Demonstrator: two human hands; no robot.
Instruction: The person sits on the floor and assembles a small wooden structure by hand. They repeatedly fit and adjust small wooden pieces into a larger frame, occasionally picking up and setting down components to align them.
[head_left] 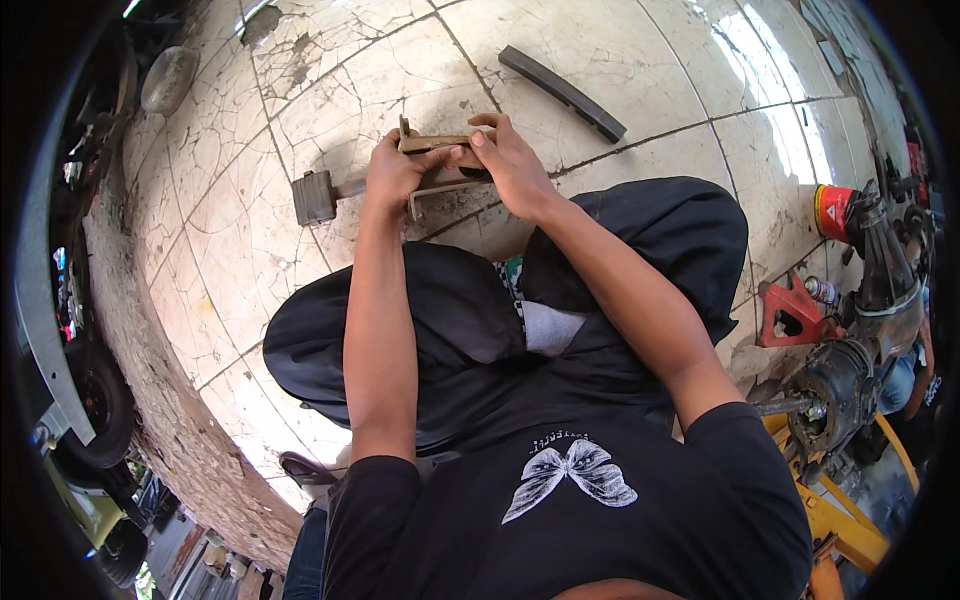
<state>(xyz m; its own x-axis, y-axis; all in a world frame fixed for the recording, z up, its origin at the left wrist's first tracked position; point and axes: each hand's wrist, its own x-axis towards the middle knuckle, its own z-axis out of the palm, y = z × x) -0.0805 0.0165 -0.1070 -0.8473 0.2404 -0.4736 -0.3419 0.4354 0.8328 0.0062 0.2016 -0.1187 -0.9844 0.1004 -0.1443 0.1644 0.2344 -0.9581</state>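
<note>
Both hands are around a brown metal brake shoe (432,144), with two parallel sides and upturned ends, above the floor beyond my crossed legs. My left hand (394,172) grips its left end, the thumb pointing inward along it. My right hand (512,172) closes on its right end, thumb and fingers near the left thumb. Part of the shoe is hidden by the fingers. Under it and to the left lies a hammer (314,198) with a blocky dark head; its handle runs beneath my left hand. A dark, slightly curved strip (562,92) lies on the tiles at the far right.
Cracked tiles (220,260) cover the floor. At the right stand a red can (834,211), a red jack stand (787,312), a spray can (822,291) and a greasy axle housing (840,390) near a yellow frame (845,525). A rounded stone (170,80) sits far left.
</note>
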